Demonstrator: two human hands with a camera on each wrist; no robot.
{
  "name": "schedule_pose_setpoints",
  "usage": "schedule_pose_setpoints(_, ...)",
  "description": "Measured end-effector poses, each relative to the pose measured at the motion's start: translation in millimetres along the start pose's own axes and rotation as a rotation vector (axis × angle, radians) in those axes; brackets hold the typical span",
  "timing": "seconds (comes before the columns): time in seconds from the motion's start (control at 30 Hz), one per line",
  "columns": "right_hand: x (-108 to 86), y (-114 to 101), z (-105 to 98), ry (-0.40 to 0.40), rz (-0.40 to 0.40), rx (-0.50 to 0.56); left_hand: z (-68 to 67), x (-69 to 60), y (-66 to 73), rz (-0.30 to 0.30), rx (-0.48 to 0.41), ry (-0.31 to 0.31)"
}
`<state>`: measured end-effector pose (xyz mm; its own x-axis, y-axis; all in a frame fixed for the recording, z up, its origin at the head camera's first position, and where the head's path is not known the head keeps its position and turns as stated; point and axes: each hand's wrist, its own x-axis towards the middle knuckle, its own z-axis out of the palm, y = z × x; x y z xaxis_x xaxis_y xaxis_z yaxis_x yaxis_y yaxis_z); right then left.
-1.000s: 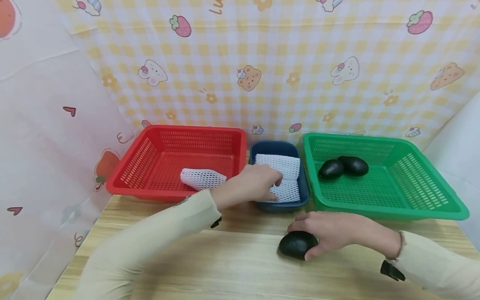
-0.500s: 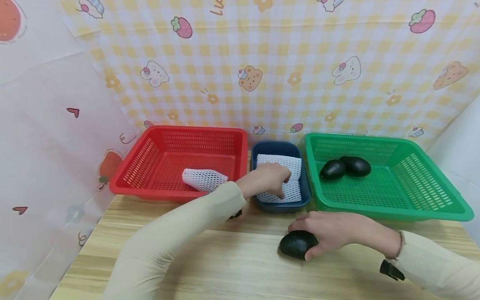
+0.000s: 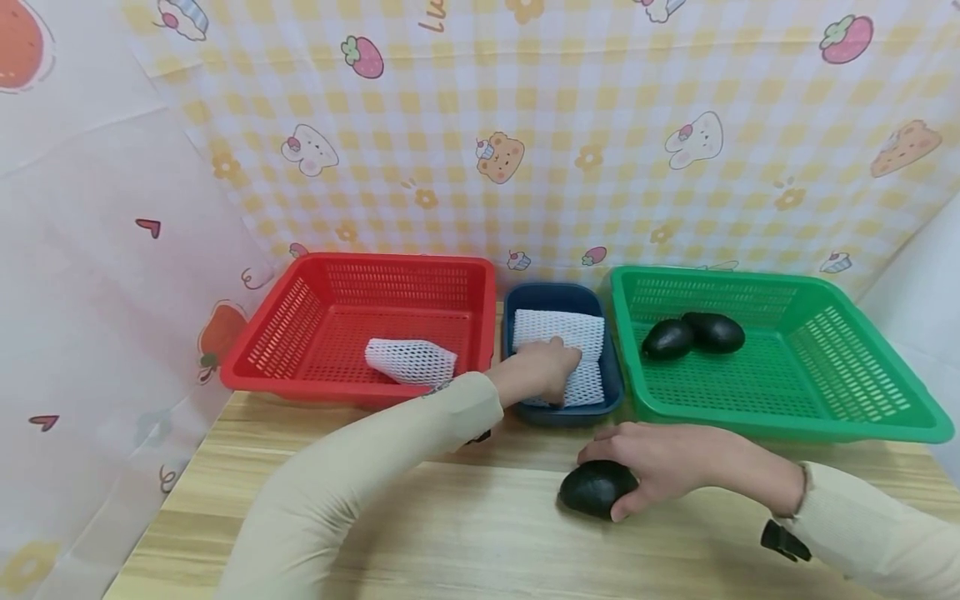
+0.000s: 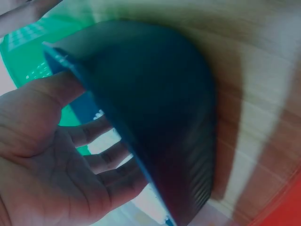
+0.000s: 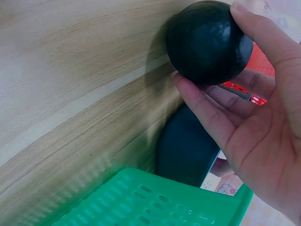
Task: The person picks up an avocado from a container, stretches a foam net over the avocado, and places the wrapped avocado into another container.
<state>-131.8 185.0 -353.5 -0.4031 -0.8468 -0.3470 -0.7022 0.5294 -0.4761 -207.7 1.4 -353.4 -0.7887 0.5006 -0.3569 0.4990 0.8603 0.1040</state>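
My right hand (image 3: pixel 663 462) grips a dark avocado (image 3: pixel 596 489) on the table, thumb and fingers around its sides. In the right wrist view the same avocado (image 5: pixel 209 42) sits between the thumb and the fingertips. My left hand (image 3: pixel 546 367) reaches into a dark blue bin (image 3: pixel 551 293) and lies over white foam net sleeves (image 3: pixel 585 329). From the left wrist view, the fingers of my left hand (image 4: pixel 70 155) extend past the rim of the bin (image 4: pixel 146 89), thumb apart from them. Their tips are hidden inside.
A red basket (image 3: pixel 262 385) on the left contains a bulging white foam net sleeve (image 3: pixel 411 362). On the right, a green basket (image 3: pixel 780 427) holds two avocados (image 3: pixel 714 332). A patterned cloth (image 3: pixel 420 125) hangs behind the wooden table (image 3: pixel 450 533).
My left hand has shifted right and then lowered onto the foam net sleeves in the blue bin. The right hand and its avocado have stayed in place.
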Motion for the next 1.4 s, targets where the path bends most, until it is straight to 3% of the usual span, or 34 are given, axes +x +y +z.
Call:
schedule_pose_setpoints(0.27, -1.3, 3, 2, 0.02, -0.036, -0.01, 7.4, 3.4, 1.6, -0.023, 0.021, -0.026)
schedule_pose_setpoints(0.8, -1.2, 3, 1, 0.012, -0.024, 0.004, 6.0, 1.2, -1.4, 0.037, 0.033, 0.022)
schedule_pose_setpoints(1.13, -0.7, 2, 1, 0.015, -0.012, 0.003, -8.2, -12.0, -3.6, 0.062, 0.015, 0.073)
schedule_pose_setpoints(1.4, -0.7, 2, 1, 0.021, -0.012, 0.014, -22.9, -35.7, -7.3, 0.127, 0.029, 0.168)
